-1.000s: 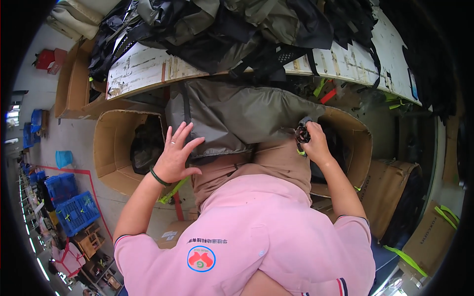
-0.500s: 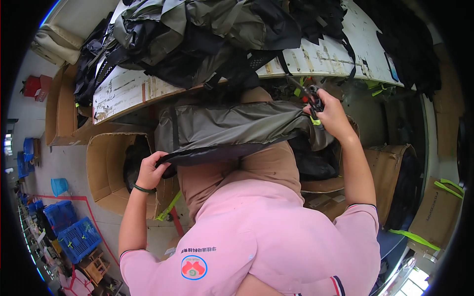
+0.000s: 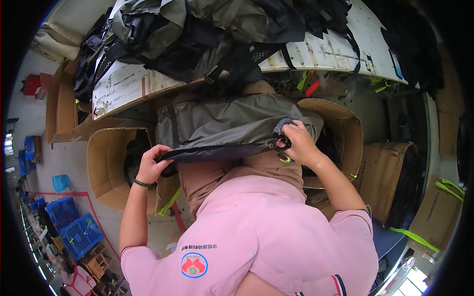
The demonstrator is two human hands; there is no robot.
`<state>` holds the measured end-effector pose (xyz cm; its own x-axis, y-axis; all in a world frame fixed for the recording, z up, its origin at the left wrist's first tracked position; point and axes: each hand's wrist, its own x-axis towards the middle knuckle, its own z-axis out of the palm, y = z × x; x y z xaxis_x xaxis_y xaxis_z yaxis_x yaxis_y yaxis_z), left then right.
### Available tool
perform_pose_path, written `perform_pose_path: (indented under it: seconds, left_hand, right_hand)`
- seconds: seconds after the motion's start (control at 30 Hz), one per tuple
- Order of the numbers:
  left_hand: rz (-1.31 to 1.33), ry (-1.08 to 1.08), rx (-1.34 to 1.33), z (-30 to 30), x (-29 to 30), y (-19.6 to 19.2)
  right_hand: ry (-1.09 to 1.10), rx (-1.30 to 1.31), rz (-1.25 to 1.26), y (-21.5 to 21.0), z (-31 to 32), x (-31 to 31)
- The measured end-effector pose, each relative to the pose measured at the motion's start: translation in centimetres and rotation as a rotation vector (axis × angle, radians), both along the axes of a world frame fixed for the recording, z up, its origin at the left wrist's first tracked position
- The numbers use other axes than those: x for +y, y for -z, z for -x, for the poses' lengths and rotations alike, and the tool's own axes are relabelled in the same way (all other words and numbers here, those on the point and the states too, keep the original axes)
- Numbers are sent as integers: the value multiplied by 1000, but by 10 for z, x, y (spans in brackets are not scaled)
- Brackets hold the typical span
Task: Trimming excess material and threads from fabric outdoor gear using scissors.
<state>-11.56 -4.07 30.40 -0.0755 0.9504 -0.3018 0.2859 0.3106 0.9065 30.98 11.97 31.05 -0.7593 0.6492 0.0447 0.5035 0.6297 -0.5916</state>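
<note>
Olive-grey fabric of a bag [image 3: 232, 123] is stretched across the lap, held taut at both ends so that its dark lower edge is presented as a straight line. The left hand [image 3: 152, 165] is closed over the edge's left end, fingers curled under the seam. The right hand [image 3: 296, 143] is shut around a pair of small black scissors [image 3: 282, 143], with which the edge's right end is met; whether fabric is also pinched there cannot be told. A green band [image 3: 142, 184] is worn on the left wrist.

Beyond both hands, a white worktop [image 3: 326, 52] is piled with dark bags and straps [image 3: 197, 34], by which reach forward is crowded. An open cardboard box [image 3: 106, 167] is set just outside the left hand, another [image 3: 345, 128] just outside the right. Blue crates [image 3: 74, 232] are seen well apart on the floor, far to the left.
</note>
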Motion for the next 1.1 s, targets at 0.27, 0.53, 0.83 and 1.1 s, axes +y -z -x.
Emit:
perform_pose_path:
  seconds: [0.27, 0.53, 0.83, 1.1]
  left_hand:
    - [154, 1, -359, 24, -1, 1]
    - [121, -83, -400, 14, 1, -14]
    - [168, -38, -338, 2, 15, -12]
    - [-614, 457, 302, -130, 71, -44]
  right_hand:
    - [285, 161, 828, 3, -12, 22]
    - [252, 124, 811, -4, -4, 22]
    - [349, 124, 856, -7, -12, 18]
    - [230, 90, 862, -21, 4, 7]
